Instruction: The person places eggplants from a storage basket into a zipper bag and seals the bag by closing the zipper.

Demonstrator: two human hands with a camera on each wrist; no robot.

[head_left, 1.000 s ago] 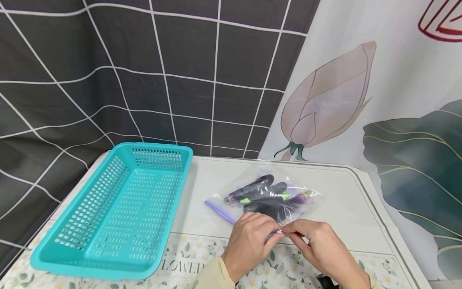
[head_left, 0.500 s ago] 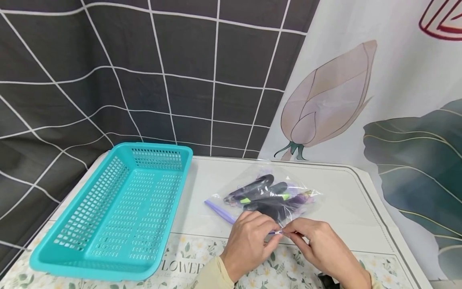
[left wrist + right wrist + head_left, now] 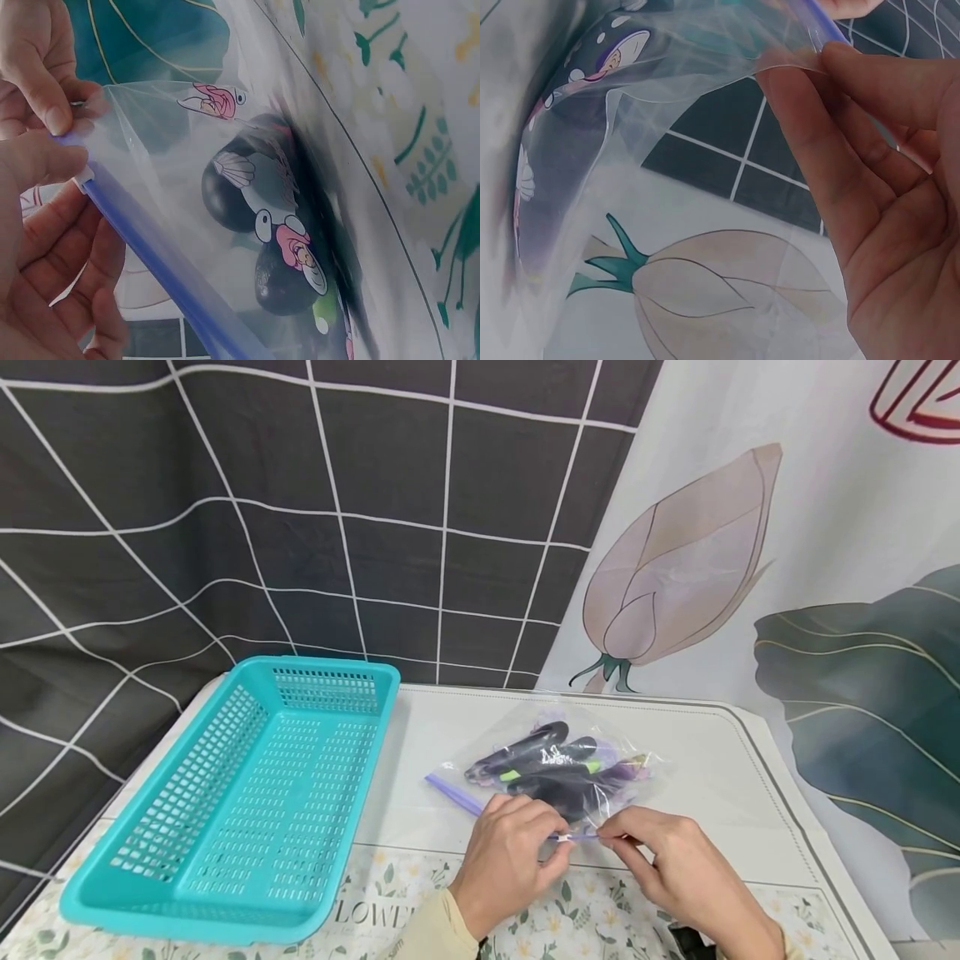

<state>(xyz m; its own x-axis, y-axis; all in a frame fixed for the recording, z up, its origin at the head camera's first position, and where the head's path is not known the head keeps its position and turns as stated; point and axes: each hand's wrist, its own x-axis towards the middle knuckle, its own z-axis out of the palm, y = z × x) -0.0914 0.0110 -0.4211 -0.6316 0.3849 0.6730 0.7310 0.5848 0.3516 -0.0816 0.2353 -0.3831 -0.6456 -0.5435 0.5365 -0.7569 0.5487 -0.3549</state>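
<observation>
A clear zip bag [image 3: 480, 752] with a purple zip strip [image 3: 146, 244] lies on the table, its near edge lifted between both hands. Inside are several dark, shiny, elongated things [image 3: 558, 781] with bits of bright green; they look like eggplants. Pink cartoon figures and shells are printed on the bag. My left hand [image 3: 506, 860] pinches the zip's small white slider [image 3: 84, 178] between thumb and finger. To its right, my right hand [image 3: 671, 864] pinches the end of the strip at the bag's corner. Left fingers partly cover the strip in the head view.
A turquoise slotted basket [image 3: 82, 893] stands on the left of the table. The table cover [image 3: 720, 827] is white with a flowered front part. Behind hang a dark checked cloth [image 3: 390, 568] and a white curtain [image 3: 750, 410] with large plant prints.
My left hand has moved slightly left with the slider. My right hand has shifted a little right at the corner, so more of the strip shows between the hands.
</observation>
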